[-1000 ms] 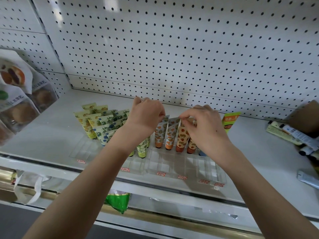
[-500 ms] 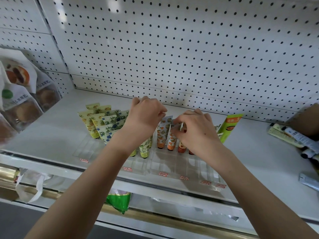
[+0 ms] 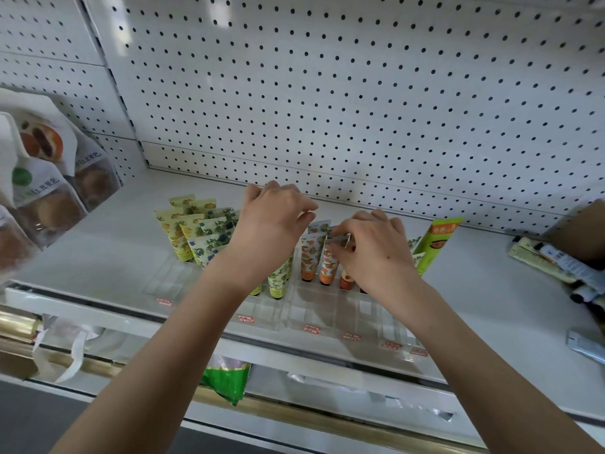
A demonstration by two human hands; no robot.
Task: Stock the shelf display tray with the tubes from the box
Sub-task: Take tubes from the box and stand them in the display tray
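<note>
step in hand: seating one orange-print tube [image 3: 329, 265] in the clear display tray [image 3: 327, 314], cap down, among the other orange ones in the middle rows.
right hand [image 3: 376, 253]: thumb and fingertips were pinched together on the flat crimped top of that tube, steadying it upright.
left hand [image 3: 271, 231]: hung over the green-print tubes [image 3: 278, 276] with fingers curled towards the orange row; whether it gripped anything could not be told, since the palm hid what lay under it.
where the tubes were: yellow and blue-print tubes [image 3: 196, 237] leaned together at the tray's left end, green ones stood beside them, orange ones under the right hand; the front slots above the red price tags [image 3: 311, 328] held nothing.
supply: loose tubes [image 3: 553, 260] lay on the shelf [image 3: 474, 306] well to the right, touching a brown cardboard edge [image 3: 582, 227], probably the box.
progress, as a judgement: roughly the back half of the tray looked filled, the front half not yet.
next move calls for: letting go only once the tube stood firm, then reaching right for another tube and setting it cap down in a free slot.
risk: the packed tubes leaned on one another, so a careless release could tip the row.
</note>
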